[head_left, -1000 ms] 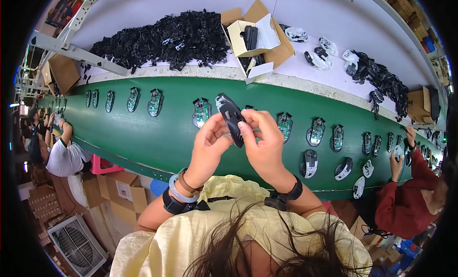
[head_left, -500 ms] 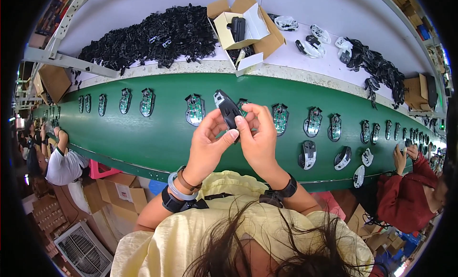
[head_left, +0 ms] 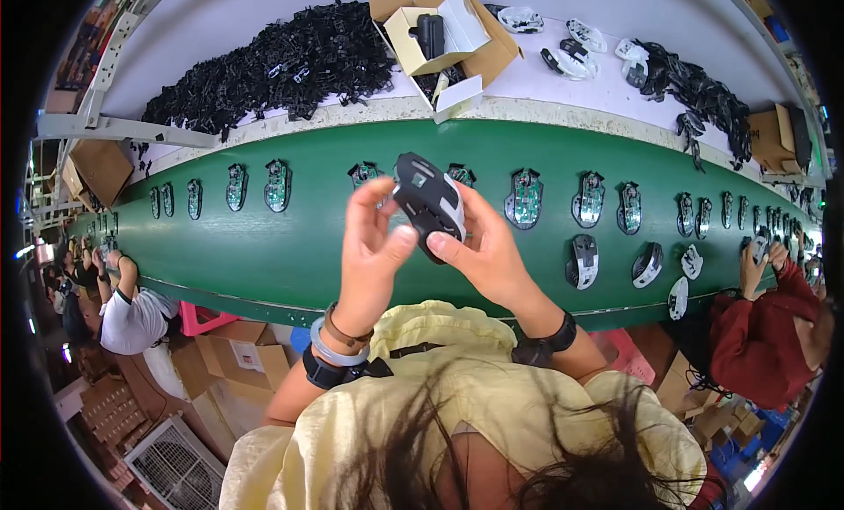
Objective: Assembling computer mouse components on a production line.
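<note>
A black and grey computer mouse shell (head_left: 429, 193) is held tilted above the green belt, its dark top with an opening facing up. My right hand (head_left: 492, 251) grips its right side and lower end, the thumb on the near end. My left hand (head_left: 374, 242) is closed at its left edge, with thumb and fingertips against it; part of those fingers is slightly blurred. Behind my hands on the belt lie mouse bases with green circuit boards, one (head_left: 364, 173) partly covered by my left fingers and another (head_left: 461, 174) beyond my right hand.
The green belt (head_left: 290, 273) carries a row of mouse bases and several mouse shells (head_left: 582, 262) at right. Along the back shelf are a heap of black parts (head_left: 281, 66), an open carton (head_left: 492, 57) and white shells (head_left: 570, 63). Co-workers sit at left (head_left: 141, 308) and right (head_left: 760, 343).
The mouse shell has been turned so its broad top shows, and my right hand has shifted round its side. My left fingers have moved to its left edge. The whole view has shifted slightly.
</note>
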Available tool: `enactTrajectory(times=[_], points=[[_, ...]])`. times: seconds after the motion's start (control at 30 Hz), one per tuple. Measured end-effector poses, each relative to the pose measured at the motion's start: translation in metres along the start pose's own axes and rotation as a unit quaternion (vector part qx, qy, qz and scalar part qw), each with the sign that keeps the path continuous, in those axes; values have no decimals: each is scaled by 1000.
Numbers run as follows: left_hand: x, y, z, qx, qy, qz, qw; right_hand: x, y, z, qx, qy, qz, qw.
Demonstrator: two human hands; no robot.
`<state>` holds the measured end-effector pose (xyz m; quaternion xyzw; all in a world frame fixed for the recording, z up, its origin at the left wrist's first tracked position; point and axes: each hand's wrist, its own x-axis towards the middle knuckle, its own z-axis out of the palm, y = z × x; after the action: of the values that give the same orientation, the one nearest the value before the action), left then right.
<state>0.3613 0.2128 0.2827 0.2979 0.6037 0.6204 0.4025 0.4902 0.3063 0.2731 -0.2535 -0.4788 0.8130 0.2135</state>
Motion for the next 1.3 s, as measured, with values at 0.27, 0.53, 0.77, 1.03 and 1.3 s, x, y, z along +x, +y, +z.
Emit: enactTrajectory(times=[0.27, 0.53, 0.77, 1.03, 1.3], points=[[6, 14, 15, -116, -23, 56, 991, -12, -2, 11, -261, 29, -94, 960], [9, -3, 16, -72, 45, 134, 987, -13, -1, 24, -364, 80, -162, 914], [29, 7, 19, -284, -56, -18, 957, -26, 9, 10, -382, 113, -226, 889], [42, -3, 29, -500, -192, -178, 825, -59, -4, -10, 10, 6, -17, 1000], [44, -13, 34, -496, -189, -210, 821, -51, -7, -13, -16, 68, 33, 997]])
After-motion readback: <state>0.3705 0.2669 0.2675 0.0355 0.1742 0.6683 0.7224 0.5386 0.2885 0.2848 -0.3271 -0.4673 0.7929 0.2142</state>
